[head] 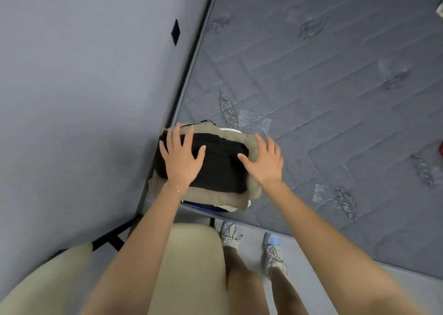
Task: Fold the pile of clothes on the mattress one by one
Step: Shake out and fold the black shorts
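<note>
Both hands lie flat with fingers spread and gripping nothing, the left hand [182, 156] and the right hand [263, 161] pressing a folded black garment [220, 168]. It tops one stack at the corner of the mattress [311, 98] by the wall, where I count four layers: black, beige [215, 198], a sliver of white [231, 130] and dark blue [203, 205]. Folding looks well along, though with only a red scrap [441, 149] showing at the far edge, I cannot tell what remains.

both hands [182, 156] flat on folded black garment [223, 168], stack [215, 197] at mattress [335, 98] corner
</note>
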The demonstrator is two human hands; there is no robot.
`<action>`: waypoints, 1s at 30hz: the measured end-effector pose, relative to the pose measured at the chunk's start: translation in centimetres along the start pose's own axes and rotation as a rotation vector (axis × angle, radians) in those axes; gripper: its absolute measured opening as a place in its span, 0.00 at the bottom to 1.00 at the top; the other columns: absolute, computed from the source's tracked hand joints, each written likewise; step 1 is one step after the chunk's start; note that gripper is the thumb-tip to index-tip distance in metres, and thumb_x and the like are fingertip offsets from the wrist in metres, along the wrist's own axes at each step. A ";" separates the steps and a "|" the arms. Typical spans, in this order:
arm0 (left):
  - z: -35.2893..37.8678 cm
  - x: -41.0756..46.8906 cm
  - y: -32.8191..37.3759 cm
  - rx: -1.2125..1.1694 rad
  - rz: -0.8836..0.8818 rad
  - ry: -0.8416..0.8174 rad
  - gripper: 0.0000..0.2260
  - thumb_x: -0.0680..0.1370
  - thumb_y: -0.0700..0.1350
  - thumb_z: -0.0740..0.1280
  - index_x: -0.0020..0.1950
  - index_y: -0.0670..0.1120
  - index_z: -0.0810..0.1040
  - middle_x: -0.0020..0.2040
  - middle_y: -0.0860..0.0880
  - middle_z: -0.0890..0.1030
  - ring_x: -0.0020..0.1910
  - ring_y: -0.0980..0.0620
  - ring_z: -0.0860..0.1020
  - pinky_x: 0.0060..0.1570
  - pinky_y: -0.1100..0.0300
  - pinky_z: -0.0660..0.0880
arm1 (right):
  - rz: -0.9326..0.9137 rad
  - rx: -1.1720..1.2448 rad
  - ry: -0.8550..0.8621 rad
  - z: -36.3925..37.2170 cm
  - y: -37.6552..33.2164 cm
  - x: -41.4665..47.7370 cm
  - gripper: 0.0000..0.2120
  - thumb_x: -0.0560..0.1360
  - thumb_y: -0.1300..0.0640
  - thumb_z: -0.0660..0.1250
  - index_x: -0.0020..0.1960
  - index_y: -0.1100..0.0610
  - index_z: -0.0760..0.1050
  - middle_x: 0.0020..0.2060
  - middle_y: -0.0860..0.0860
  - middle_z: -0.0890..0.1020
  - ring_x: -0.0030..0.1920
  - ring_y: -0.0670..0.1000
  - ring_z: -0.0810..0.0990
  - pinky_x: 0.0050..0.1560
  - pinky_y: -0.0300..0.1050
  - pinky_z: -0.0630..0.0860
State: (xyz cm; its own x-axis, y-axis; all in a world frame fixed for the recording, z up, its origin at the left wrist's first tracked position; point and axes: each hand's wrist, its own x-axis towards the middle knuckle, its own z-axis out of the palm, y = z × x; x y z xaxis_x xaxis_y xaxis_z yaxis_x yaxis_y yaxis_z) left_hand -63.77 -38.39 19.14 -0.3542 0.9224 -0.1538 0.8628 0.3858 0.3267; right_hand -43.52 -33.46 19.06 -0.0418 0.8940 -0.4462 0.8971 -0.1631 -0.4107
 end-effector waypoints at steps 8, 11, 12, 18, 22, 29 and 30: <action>-4.1 -1.6 13.7 0.188 0.255 -0.136 0.31 0.79 0.63 0.57 0.79 0.55 0.54 0.80 0.47 0.52 0.79 0.44 0.47 0.74 0.40 0.43 | 0.056 -0.070 0.064 -12.6 5.6 -4.4 0.37 0.76 0.37 0.61 0.79 0.44 0.48 0.79 0.49 0.48 0.78 0.56 0.43 0.75 0.59 0.44; -4.6 -2.7 20.9 0.211 0.324 -0.164 0.32 0.79 0.65 0.56 0.79 0.56 0.50 0.80 0.48 0.49 0.79 0.45 0.44 0.74 0.40 0.41 | 0.120 -0.039 0.115 -17.5 10.0 -6.0 0.38 0.75 0.37 0.62 0.79 0.43 0.48 0.79 0.50 0.48 0.78 0.56 0.42 0.75 0.59 0.44; -4.5 -3.2 23.5 0.213 0.351 -0.164 0.32 0.79 0.65 0.56 0.79 0.56 0.50 0.80 0.48 0.49 0.79 0.45 0.44 0.74 0.40 0.40 | 0.140 -0.025 0.132 -19.0 11.7 -6.6 0.38 0.75 0.37 0.62 0.78 0.43 0.48 0.79 0.50 0.48 0.78 0.56 0.42 0.75 0.59 0.43; -1.0 -9.7 39.6 0.212 0.470 -0.209 0.33 0.78 0.66 0.56 0.79 0.57 0.50 0.80 0.49 0.48 0.79 0.46 0.43 0.74 0.41 0.39 | 0.230 0.012 0.191 -27.4 25.2 -11.1 0.38 0.75 0.36 0.60 0.79 0.43 0.47 0.79 0.50 0.47 0.78 0.57 0.41 0.75 0.60 0.42; 2.6 -14.8 49.1 0.171 0.491 -0.269 0.33 0.78 0.66 0.56 0.79 0.57 0.51 0.80 0.49 0.48 0.79 0.47 0.43 0.74 0.40 0.40 | 0.287 -0.006 0.213 -32.0 34.8 -14.1 0.38 0.76 0.36 0.61 0.78 0.44 0.47 0.79 0.51 0.47 0.78 0.57 0.41 0.75 0.60 0.42; 6.5 -20.6 59.8 0.190 0.548 -0.345 0.33 0.78 0.66 0.56 0.79 0.57 0.49 0.80 0.49 0.47 0.79 0.47 0.43 0.74 0.40 0.40 | 0.370 0.006 0.219 -37.4 46.9 -18.1 0.38 0.76 0.36 0.60 0.79 0.44 0.46 0.79 0.51 0.46 0.78 0.57 0.42 0.75 0.60 0.43; 7.0 -21.2 61.1 0.187 0.552 -0.357 0.33 0.78 0.66 0.56 0.79 0.57 0.49 0.80 0.49 0.47 0.79 0.47 0.43 0.74 0.41 0.39 | 0.380 0.001 0.231 -38.1 48.3 -18.5 0.38 0.76 0.35 0.60 0.79 0.44 0.46 0.79 0.51 0.47 0.78 0.57 0.42 0.75 0.60 0.43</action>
State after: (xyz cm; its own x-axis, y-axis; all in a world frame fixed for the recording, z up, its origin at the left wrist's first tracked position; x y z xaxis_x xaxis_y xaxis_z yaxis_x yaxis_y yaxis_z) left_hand -1.05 -34.49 35.82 0.2688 0.9088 -0.3192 0.9421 -0.1790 0.2836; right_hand 17.36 -42.00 37.75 0.3904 0.8401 -0.3765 0.8293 -0.4986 -0.2526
